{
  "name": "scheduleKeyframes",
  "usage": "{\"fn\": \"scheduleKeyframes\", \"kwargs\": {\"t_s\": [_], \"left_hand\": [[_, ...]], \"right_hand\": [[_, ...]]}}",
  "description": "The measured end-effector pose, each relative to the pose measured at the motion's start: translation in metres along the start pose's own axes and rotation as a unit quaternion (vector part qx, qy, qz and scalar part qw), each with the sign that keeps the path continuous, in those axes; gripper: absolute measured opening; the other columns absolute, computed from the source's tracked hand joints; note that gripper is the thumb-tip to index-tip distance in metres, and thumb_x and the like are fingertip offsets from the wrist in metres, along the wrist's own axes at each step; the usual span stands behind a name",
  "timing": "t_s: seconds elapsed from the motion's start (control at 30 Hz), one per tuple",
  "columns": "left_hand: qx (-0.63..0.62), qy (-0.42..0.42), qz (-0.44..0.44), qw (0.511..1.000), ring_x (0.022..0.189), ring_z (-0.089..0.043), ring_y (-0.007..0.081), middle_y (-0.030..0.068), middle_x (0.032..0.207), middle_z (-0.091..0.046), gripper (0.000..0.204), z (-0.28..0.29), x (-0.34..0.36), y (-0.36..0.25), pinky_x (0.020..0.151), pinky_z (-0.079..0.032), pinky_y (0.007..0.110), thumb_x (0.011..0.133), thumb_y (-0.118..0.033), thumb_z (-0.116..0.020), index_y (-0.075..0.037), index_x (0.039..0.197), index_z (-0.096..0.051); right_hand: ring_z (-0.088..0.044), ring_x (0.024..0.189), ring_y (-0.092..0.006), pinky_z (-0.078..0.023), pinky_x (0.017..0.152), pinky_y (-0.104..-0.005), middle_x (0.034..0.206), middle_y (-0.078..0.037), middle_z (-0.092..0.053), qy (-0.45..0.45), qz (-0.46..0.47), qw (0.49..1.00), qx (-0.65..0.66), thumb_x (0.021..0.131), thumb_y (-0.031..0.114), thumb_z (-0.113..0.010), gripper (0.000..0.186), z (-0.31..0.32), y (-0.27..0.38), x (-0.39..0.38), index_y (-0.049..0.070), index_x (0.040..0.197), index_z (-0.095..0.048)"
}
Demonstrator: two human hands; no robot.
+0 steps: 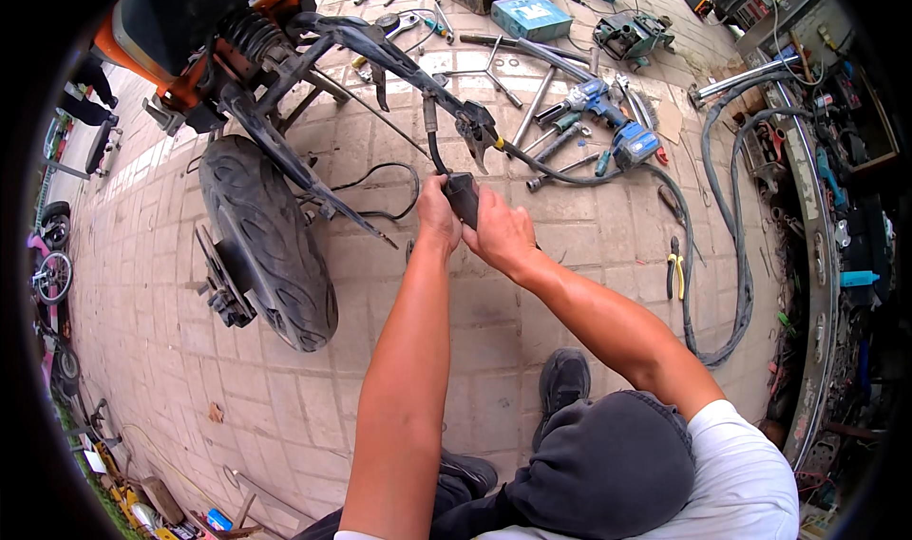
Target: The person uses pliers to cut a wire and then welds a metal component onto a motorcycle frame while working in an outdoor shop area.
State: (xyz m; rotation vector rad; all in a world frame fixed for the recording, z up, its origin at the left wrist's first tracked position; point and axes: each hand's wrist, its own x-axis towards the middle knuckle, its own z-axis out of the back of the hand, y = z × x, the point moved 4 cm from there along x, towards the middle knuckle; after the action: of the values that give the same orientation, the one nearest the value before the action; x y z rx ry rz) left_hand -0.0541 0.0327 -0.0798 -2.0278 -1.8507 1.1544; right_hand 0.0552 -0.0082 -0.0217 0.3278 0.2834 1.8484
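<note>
My left hand and my right hand are both closed on a black boxy part in the middle of the head view. A dark cable or tube rises from it toward a black metal bar of an orange-and-black two-wheeler. Left of my hands lies or stands a black tyre with a bracket beside it. A dark thin cable loops just above my left hand. The underside of the black part is hidden by my fingers.
A blue cordless drill, wrenches, tubes and a teal case lie at upper right. Pliers and a long hose lie right. A tool bench lines the right edge. A person's dark leg shows far left, near bicycles.
</note>
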Motion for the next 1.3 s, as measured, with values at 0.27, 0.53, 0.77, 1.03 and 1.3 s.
{"fn": "scheduleKeyframes", "kwargs": {"t_s": [0.27,0.53,0.77,1.03,1.3], "left_hand": [[0.004,0.003,0.006,1.0,0.084,-0.062,0.026,0.0143,0.089,-0.064,0.027,-0.003,0.0,0.001,0.083,-0.05,0.038,0.092,-0.022,-0.04,0.0,0.096,-0.056],[-0.007,-0.003,-0.014,1.0,0.088,-0.062,0.0245,0.0121,0.092,-0.064,0.022,0.014,-0.022,-0.008,0.086,-0.049,0.038,0.094,-0.022,-0.047,-0.002,0.098,-0.055],[0.038,0.055,0.053,0.996,0.076,-0.063,0.0188,0.0091,0.09,-0.064,0.019,0.04,-0.096,0.029,0.071,-0.055,0.036,0.087,-0.014,-0.066,-0.004,0.1,-0.057],[0.068,0.091,0.127,0.985,0.064,-0.056,0.0184,0.0103,0.088,-0.059,0.031,0.048,-0.124,0.035,0.059,-0.05,0.034,0.09,-0.027,-0.065,-0.005,0.108,-0.054],[0.087,0.139,0.14,0.977,0.061,-0.054,0.0195,0.0107,0.083,-0.058,0.035,0.029,-0.138,0.018,0.06,-0.047,0.036,0.08,-0.024,-0.074,-0.007,0.102,-0.053]], "right_hand": [[-0.067,0.076,-0.0353,-0.048,0.07,-0.0453,0.096,-0.017,-0.063,0.018,0.004,1.0,0.001,0.077,0.031,-0.073,0.055,-0.004,-0.006,0.001,0.0,0.114,-0.047],[-0.064,0.084,-0.0433,-0.05,0.076,-0.0492,0.102,-0.026,-0.064,0.106,-0.045,0.989,0.089,0.077,0.031,-0.07,0.06,0.003,0.014,-0.008,-0.002,0.12,-0.043],[-0.063,0.096,-0.0391,-0.05,0.084,-0.0448,0.098,-0.027,-0.065,0.131,0.072,0.965,0.216,0.078,0.033,-0.067,0.063,0.011,-0.014,-0.065,-0.005,0.126,-0.051],[-0.055,0.102,-0.0388,-0.046,0.089,-0.0474,0.108,-0.023,-0.057,-0.148,-0.385,0.904,-0.115,0.074,0.03,-0.074,0.048,0.052,-0.345,-0.172,-0.001,0.106,-0.057],[-0.048,0.12,-0.0383,-0.044,0.098,-0.0477,0.127,-0.019,-0.051,0.057,-0.509,0.851,-0.117,0.08,0.039,-0.07,0.056,0.043,-0.378,-0.219,0.001,0.119,-0.058]]}}
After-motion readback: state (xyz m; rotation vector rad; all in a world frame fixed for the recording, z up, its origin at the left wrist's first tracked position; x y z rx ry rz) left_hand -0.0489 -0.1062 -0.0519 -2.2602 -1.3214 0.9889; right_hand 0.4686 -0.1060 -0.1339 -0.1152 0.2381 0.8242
